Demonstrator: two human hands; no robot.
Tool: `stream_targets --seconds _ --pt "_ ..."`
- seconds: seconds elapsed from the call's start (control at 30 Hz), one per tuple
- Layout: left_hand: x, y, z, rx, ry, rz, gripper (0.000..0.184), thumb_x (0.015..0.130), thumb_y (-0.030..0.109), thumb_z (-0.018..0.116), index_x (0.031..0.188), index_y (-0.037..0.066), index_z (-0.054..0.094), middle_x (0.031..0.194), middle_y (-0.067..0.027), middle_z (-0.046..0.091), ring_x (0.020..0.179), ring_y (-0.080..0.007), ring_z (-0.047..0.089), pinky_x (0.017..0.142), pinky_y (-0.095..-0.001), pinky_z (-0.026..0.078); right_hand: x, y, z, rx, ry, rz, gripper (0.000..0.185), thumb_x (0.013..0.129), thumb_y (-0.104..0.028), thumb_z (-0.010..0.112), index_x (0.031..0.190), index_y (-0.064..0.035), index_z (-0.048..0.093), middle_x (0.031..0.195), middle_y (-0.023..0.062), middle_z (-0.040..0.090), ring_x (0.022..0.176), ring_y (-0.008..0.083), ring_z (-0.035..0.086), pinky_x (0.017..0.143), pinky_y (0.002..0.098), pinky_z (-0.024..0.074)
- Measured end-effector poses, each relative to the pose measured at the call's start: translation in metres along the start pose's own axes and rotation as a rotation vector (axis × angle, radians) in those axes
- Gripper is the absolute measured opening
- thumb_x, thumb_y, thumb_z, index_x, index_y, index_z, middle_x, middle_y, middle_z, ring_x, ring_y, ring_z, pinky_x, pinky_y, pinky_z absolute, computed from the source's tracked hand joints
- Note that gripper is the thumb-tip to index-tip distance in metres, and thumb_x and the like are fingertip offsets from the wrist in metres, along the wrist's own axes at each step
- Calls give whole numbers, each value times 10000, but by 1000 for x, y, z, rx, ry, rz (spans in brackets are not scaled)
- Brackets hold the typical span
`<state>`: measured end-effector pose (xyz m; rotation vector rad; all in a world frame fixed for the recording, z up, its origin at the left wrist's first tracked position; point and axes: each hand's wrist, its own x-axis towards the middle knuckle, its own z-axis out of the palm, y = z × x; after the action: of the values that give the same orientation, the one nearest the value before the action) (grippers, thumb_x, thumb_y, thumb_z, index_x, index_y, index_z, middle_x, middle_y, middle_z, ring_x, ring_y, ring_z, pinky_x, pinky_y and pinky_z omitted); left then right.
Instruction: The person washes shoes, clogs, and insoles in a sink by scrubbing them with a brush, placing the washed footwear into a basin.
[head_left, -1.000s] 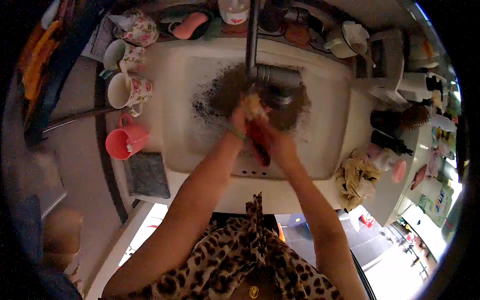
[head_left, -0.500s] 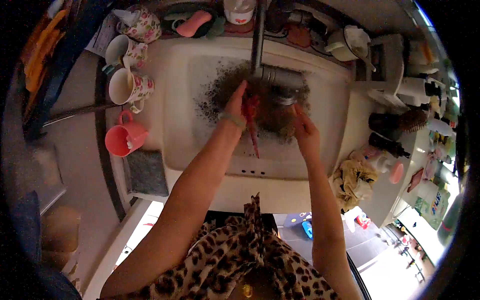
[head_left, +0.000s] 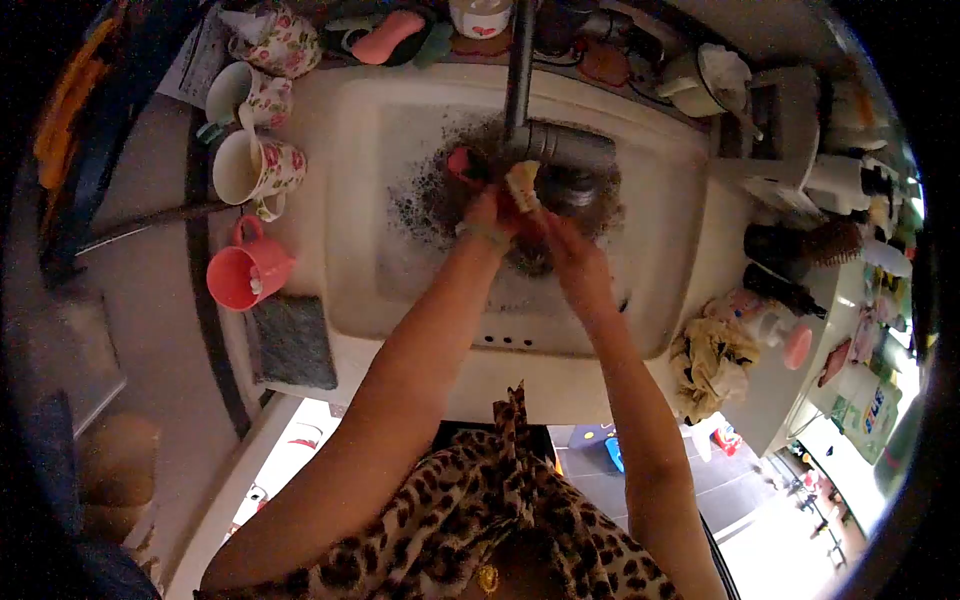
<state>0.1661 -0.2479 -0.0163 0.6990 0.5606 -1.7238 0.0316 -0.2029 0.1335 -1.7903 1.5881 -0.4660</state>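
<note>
Both hands meet in dark, sudsy water in the white sink (head_left: pixel 345 215), below the dark tap (head_left: pixel 570 146). My left hand (head_left: pixel 488 212) is closed around something red that looks like wet cloth; its kind is unclear. Pressed close to it, my right hand (head_left: pixel 572 245) has its fingers closed on the same bundle. A pale yellowish piece (head_left: pixel 522 185) sticks up between the hands, and I cannot tell whether it joins the red part. Beyond my left hand, a red-pink piece (head_left: pixel 463 163) shows in the water.
Flowered mugs (head_left: pixel 250 168) and a pink mug (head_left: pixel 245 272) line the left ledge, above a grey cloth (head_left: pixel 292 342). Along the back lies a pink sponge (head_left: pixel 388 38). A white pot (head_left: pixel 708 80), a hairbrush (head_left: pixel 828 243) and a beige crumpled cloth (head_left: pixel 716 362) sit at the right.
My right hand has moved left from beside the tap head to meet my left hand. The red thing no longer hangs down long, and a pale yellowish piece now shows between the hands.
</note>
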Motion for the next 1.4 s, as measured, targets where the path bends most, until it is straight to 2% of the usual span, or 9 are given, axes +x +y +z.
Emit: stream_targets --seconds 0.13,0.33,0.53,0.63,0.93,1.0,1.13,1.3,1.4 --pt "-9 5 24 3 1 24 293 928 318 525 1088 80 581 992 -61 624 887 -242 590 751 -422 495 20 12 14 -343 -204 282 339 893 -153 540 1213 -254 586 991 170 651 821 369 629 701 418 508" --pt "-9 7 -4 116 -173 -66 316 941 338 485 1133 104 575 987 -61 630 952 -238 579 793 -426 466 -22 3 36 -186 -155 120 251 915 -222 497 1139 -223 612 889 147 665 771 372 632 654 473 486" --pt "-68 -4 24 186 -133 -35 371 968 374 418 1212 112 517 1105 -77 590 993 -277 572 923 -478 423 19 16 13 -265 -25 310 270 926 -275 484 1171 -240 592 914 165 656 805 384 623 679 468 484" --pt "-58 1 29 134 -120 -42 416 964 437 403 1229 132 504 1136 -70 578 1000 -274 573 921 -481 433 -12 -14 23 -149 -114 83 270 937 -311 473 1148 -203 602 909 172 651 804 384 622 674 466 480" --pt "-67 7 14 185 -187 -43 494 937 538 413 1227 149 506 1117 -62 578 1031 -270 549 903 -460 448 -3 1 14 147 4 329 295 941 -298 508 1225 -268 581 962 170 652 849 400 617 729 446 497" --pt "-58 -6 9 219 -234 57 516 930 554 416 1243 152 498 1164 -72 566 1075 -273 535 924 -464 435 -14 -15 25 89 -16 305 317 949 -285 492 1258 -263 560 1018 162 646 900 379 619 761 425 496" --pt "-57 -21 21 85 81 -26 531 939 547 395 1254 130 489 1219 -79 535 1114 -272 507 961 -452 413 -6 -45 -8 -148 -299 388 342 949 -234 480 1283 -275 540 1101 134 633 956 356 618 789 408 495" --pt "-67 -22 34 149 68 30 526 948 533 371 1279 136 463 1265 -97 512 1166 -295 475 986 -481 381 -13 -5 17 -51 56 114 353 934 -195 480 1268 -292 539 1013 160 647 865 386 623 714 428 508" --pt "-34 -15 -2 194 -35 54 546 942 556 355 1301 155 445 1295 -101 502 1205 -316 455 989 -510 365 -33 -24 2 -196 -116 229 343 923 -173 489 1247 -263 557 983 164 650 852 369 631 691 413 509"
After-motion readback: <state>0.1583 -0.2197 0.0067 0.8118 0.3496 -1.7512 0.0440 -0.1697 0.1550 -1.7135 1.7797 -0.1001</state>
